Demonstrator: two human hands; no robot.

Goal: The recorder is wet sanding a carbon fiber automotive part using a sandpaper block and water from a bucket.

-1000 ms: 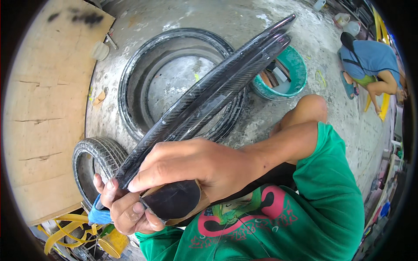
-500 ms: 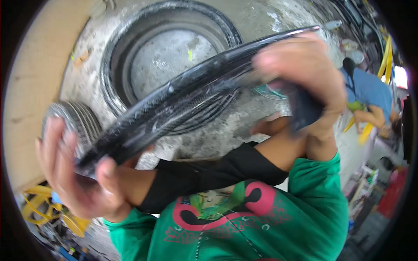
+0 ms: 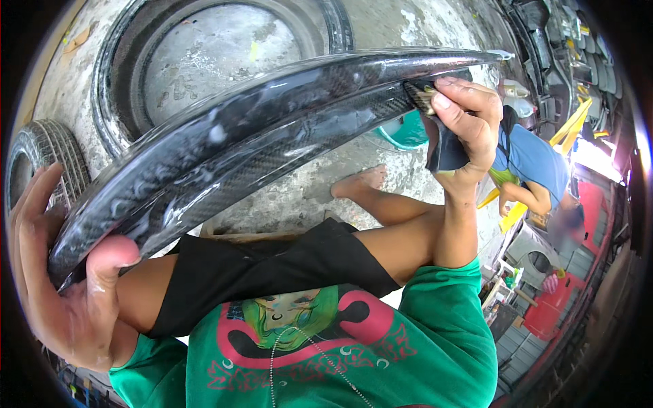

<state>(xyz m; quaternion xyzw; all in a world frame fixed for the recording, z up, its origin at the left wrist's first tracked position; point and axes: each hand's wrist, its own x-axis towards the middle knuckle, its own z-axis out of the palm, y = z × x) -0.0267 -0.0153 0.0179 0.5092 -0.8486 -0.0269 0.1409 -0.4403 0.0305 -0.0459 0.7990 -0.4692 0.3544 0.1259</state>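
Observation:
A long, curved, glossy black carbon-fibre part (image 3: 224,129) spans the view above my lap, rising to a thin tip at the right. My left hand (image 3: 71,292) cups its lower left end, thumb on the near side and fingers round the far side. Near the other end, my right hand (image 3: 469,119) pinches a short tab on the part's lower edge between thumb and fingers. A dark, bent sheet (image 3: 445,146) hangs under that palm; I cannot tell its kind. Whitish smears and reflections show on the part's surface.
On the stained concrete floor (image 3: 286,180) lies a large black ring (image 3: 109,75), like a tyre. A smaller tyre (image 3: 58,153) stands at left, and a teal basin (image 3: 408,129) sits beyond the part. A person in blue (image 3: 537,160) bends at right, near yellow stands (image 3: 575,129) and clutter.
The part has come closer and lower at its left end. My left fingers, partly spread before, now wrap that end. My right hand, blurred before, now pinches the tab.

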